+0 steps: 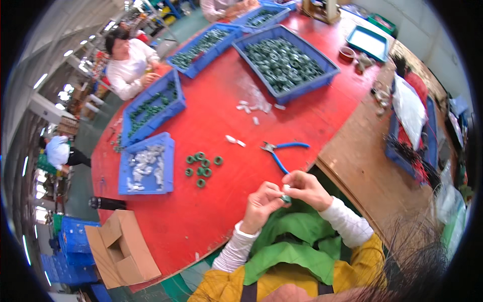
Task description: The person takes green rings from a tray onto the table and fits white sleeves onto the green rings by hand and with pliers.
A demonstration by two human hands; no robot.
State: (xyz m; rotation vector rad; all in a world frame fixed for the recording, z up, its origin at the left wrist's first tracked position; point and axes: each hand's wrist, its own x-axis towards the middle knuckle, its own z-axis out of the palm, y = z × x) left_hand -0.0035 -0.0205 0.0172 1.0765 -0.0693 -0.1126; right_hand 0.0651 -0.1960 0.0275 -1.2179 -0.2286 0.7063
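Close to the table's front edge, my two hands meet with their fingertips almost touching. My left hand [261,205] is closed in a pinch on a small green ring [286,199]. Just above the ring, my right hand [311,191] pinches a small white piece [286,187], too small to make out its kind. Blue-handled pliers [271,147] lie spread apart just beyond my hands. To the left, several loose green rings [205,163] lie in a cluster on the red table [226,201]. Two white pieces [235,141] rest beyond the rings.
A large blue tray [332,75] full of green rings stands at the far side. More blue trays line the left, one [171,173] with white pieces. A cardboard box [143,251] and black bottle [108,203] sit at left. Across the table a person [128,68] in white works.
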